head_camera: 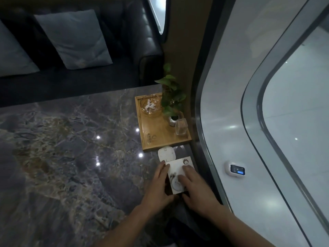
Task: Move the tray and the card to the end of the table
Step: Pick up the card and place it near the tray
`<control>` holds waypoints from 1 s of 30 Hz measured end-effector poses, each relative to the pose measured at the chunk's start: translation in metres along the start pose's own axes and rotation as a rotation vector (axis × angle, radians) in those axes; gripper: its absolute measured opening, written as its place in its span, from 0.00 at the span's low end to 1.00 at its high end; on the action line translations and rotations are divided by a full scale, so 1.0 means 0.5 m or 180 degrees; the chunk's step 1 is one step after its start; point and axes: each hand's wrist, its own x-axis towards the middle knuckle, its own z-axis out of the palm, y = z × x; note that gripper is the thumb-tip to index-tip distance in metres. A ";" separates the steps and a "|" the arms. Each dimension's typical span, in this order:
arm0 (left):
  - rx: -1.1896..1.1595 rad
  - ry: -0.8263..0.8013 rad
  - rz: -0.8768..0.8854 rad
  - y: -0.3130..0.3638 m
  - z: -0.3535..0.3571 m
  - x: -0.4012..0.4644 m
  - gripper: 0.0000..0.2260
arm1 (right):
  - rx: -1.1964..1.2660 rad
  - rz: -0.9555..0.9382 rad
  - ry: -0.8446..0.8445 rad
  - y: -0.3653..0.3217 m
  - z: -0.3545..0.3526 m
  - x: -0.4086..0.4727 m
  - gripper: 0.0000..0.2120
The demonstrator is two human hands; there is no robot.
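Note:
A wooden tray [156, 131] sits on the dark marble table [71, 148] by the right wall, carrying a glass ashtray [151, 106], a small potted plant [171, 104] and a clear box [181, 128]. Just in front of it lies a white card [178, 171] with a printed logo and picture. My left hand [158, 188] grips the card's left edge. My right hand [194, 186] rests with its fingers flat on top of the card. A white rounded device [166, 154] lies between the card and the tray, partly under the card.
A black leather sofa [89, 41] with grey-blue cushions [74, 38] stands beyond the table's far edge. A curved light wall panel [231, 104] with a small lit display [236, 169] runs along the right side of the table.

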 end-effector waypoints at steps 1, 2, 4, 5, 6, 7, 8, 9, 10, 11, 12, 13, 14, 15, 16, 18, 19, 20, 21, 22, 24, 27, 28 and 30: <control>-0.0132 0.0025 -0.0009 0.002 -0.001 -0.001 0.44 | -0.0001 -0.0048 0.0134 -0.004 0.001 -0.003 0.18; -0.0295 0.0061 -0.0050 0.003 -0.003 -0.004 0.40 | -0.0003 -0.0060 0.0254 -0.007 0.003 -0.004 0.14; -0.0493 0.0124 -0.0204 0.004 -0.006 -0.010 0.32 | -0.0048 0.0006 0.0351 -0.010 0.005 -0.006 0.11; -0.0510 0.0138 -0.0282 0.005 -0.006 -0.012 0.29 | -0.0071 0.0045 0.0353 -0.009 0.009 -0.006 0.11; -0.0501 0.0141 -0.0343 0.003 -0.004 -0.012 0.26 | -0.0083 0.0082 0.0342 -0.007 0.013 -0.006 0.11; -0.0508 0.0150 -0.0388 0.002 -0.002 -0.012 0.24 | -0.0074 0.0121 0.0329 -0.007 0.016 -0.006 0.11; -0.0518 0.0155 -0.0419 0.002 -0.001 -0.011 0.23 | -0.0055 0.0151 0.0327 -0.007 0.017 -0.006 0.12; -0.0534 0.0177 -0.0440 0.004 0.000 -0.009 0.23 | -0.0044 0.0174 0.0328 -0.007 0.017 -0.006 0.12; -0.0533 0.0194 -0.0453 0.005 0.000 -0.007 0.23 | -0.0042 0.0195 0.0336 -0.006 0.017 -0.006 0.12; -0.0547 0.0209 -0.0451 0.007 0.002 -0.005 0.24 | -0.0044 0.0212 0.0350 -0.006 0.017 -0.006 0.12; -0.0555 0.0204 -0.0454 0.009 0.003 -0.003 0.24 | -0.0044 0.0227 0.0366 -0.005 0.017 -0.007 0.12; -0.0586 0.0200 -0.0465 0.010 0.005 -0.002 0.24 | -0.0044 0.0240 0.0387 -0.004 0.017 -0.009 0.12; -0.0606 0.0187 -0.0492 0.011 0.006 0.000 0.24 | -0.0042 0.0258 0.0412 -0.004 0.017 -0.010 0.13; -0.0626 0.0171 -0.0515 0.013 0.006 0.001 0.24 | -0.0040 0.0279 0.0435 -0.003 0.017 -0.010 0.13; -0.0628 0.0162 -0.0528 0.014 0.007 0.003 0.24 | -0.0043 0.0298 0.0453 -0.003 0.018 -0.011 0.14; -0.0621 0.0159 -0.0477 0.021 0.008 0.007 0.25 | -0.0043 0.0325 0.0489 0.000 0.019 -0.012 0.14; -0.0622 0.0143 -0.0438 0.024 0.009 0.009 0.26 | -0.0032 0.0339 0.0506 0.002 0.020 -0.012 0.15; -0.0639 0.0113 -0.0406 0.028 0.009 0.011 0.27 | -0.0031 0.0356 0.0516 0.003 0.020 -0.012 0.15; -0.0668 0.0065 -0.0386 0.033 0.010 0.013 0.27 | -0.0044 0.0373 0.0521 0.003 0.020 -0.013 0.16; -0.0699 0.0012 -0.0370 0.035 0.011 0.015 0.27 | -0.0060 0.0378 0.0527 0.003 0.020 -0.013 0.18; -0.0719 -0.0061 -0.0332 0.036 0.013 0.018 0.28 | -0.0077 0.0364 0.0529 0.002 0.021 -0.014 0.19; -0.0677 -0.0113 -0.0344 0.042 0.008 0.018 0.31 | -0.0087 0.0382 0.0502 0.002 0.021 -0.015 0.19; -0.0668 -0.0129 -0.0336 0.045 0.006 0.017 0.32 | -0.0092 0.0386 0.0506 0.002 0.020 -0.015 0.19; -0.0630 -0.0144 -0.0313 0.048 0.003 0.016 0.33 | -0.0085 0.0382 0.0528 0.001 0.019 -0.015 0.18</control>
